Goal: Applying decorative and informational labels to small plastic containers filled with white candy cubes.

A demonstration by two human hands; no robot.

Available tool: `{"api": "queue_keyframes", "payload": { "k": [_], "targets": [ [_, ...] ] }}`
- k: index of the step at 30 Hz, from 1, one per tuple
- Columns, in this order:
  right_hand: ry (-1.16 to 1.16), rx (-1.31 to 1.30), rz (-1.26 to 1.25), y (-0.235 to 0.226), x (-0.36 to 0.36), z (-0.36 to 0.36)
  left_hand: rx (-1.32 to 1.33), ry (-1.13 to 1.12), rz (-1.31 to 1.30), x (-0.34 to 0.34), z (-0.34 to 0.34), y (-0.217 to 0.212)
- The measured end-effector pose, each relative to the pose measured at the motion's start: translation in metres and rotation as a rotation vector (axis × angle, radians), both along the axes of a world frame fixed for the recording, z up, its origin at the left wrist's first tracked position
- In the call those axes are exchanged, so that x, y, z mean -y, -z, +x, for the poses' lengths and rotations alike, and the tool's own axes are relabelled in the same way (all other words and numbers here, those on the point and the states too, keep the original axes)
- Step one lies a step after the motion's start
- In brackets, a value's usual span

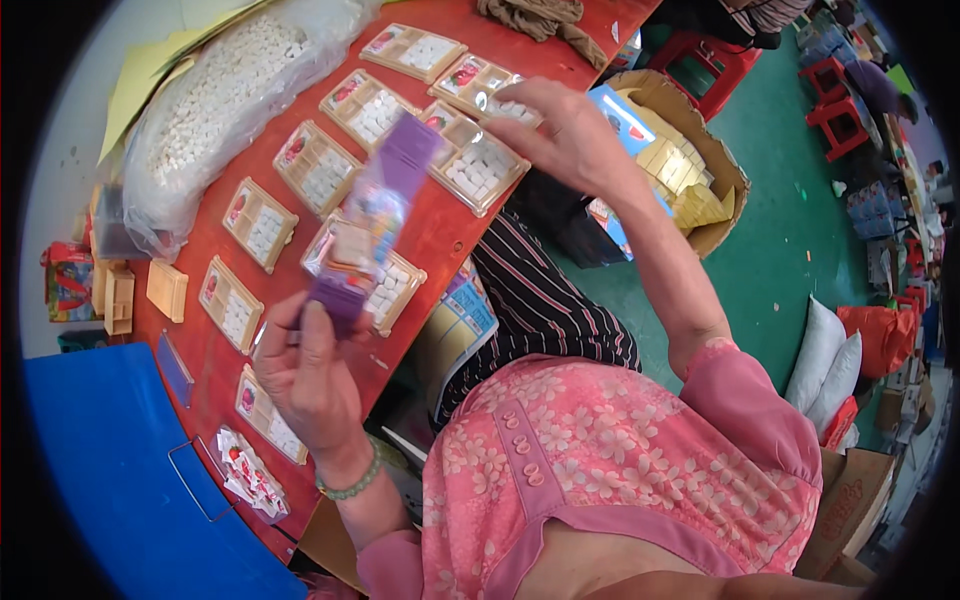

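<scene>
My left hand (318, 375) is closed round the lower end of a long purple package (405, 165) with a colourful, partly see-through middle. It is held up at a tilt over the table, blurred by motion, and hides part of the wooden tray (408, 283) behind it. My right hand (565, 135) hovers at the table's right edge, thumb and fingers apart, with nothing seen between them. Nearest to it are two light wooden trays, one (480, 168) below the thumb and another (465, 75) partly under the fingers. Each holds white pieces and a small red picture.
More filled trays (320, 168) stand in rows on the red table (400, 345). A clear bag of white pieces (225, 95) lies at the far left, and a box of small packets (250, 470) sits near the front. A carton (735, 200) stands to the right.
</scene>
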State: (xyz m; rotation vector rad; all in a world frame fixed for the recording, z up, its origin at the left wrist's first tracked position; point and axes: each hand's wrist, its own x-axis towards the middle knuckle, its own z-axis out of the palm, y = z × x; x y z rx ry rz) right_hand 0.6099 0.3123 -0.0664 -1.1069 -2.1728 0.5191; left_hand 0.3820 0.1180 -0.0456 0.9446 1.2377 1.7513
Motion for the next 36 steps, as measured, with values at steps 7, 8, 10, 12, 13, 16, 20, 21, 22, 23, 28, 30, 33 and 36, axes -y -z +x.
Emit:
{"api": "queue_keyframes", "payload": {
  "k": [7,8,10,12,13,16,20,21,22,23,28,30,33,36],
  "targets": [
    [-0.039,0.184,0.214,0.044,0.024,-0.026,0.089,-0.076,0.126,-0.019,-0.018,-0.005],
    [-0.057,0.175,0.243,0.048,0.028,-0.029,0.097,-0.072,0.110,-0.020,-0.018,-0.003],
    [-0.062,0.158,0.265,0.051,0.038,-0.037,0.106,-0.069,0.095,-0.022,-0.020,0.002],
    [-0.098,0.122,0.239,0.052,0.045,-0.043,0.122,-0.045,0.088,-0.024,-0.023,0.007],
    [-0.116,0.122,0.240,0.052,0.048,-0.046,0.123,-0.046,0.087,-0.026,-0.024,0.008],
    [-0.132,0.131,0.228,0.049,0.058,-0.048,0.144,0.002,0.066,-0.033,-0.025,0.010],
    [-0.197,0.075,0.195,0.046,0.058,-0.049,0.131,0.103,0.048,-0.042,-0.024,0.011],
    [-0.238,-0.050,0.135,0.046,0.055,-0.048,0.147,0.171,0.068,-0.042,-0.025,0.012],
    [-0.273,-0.176,0.076,0.045,0.052,-0.046,0.162,0.246,0.088,-0.043,-0.025,0.012],
    [-0.246,-0.301,-0.067,0.040,0.049,-0.045,0.177,0.290,0.118,-0.043,-0.024,0.012],
    [-0.302,-1.003,-0.988,0.042,0.029,-0.034,0.198,0.368,0.132,-0.044,-0.021,0.017],
    [-0.424,-1.344,-1.179,0.044,0.027,-0.026,0.173,0.369,0.096,-0.044,-0.019,0.019],
    [-0.517,-1.293,-1.075,0.037,0.022,-0.006,0.163,0.305,0.022,-0.048,-0.018,0.023],
    [-0.448,-1.230,-1.018,0.014,0.029,-0.006,0.148,0.312,-0.026,-0.051,-0.018,0.025]
  ]
}}
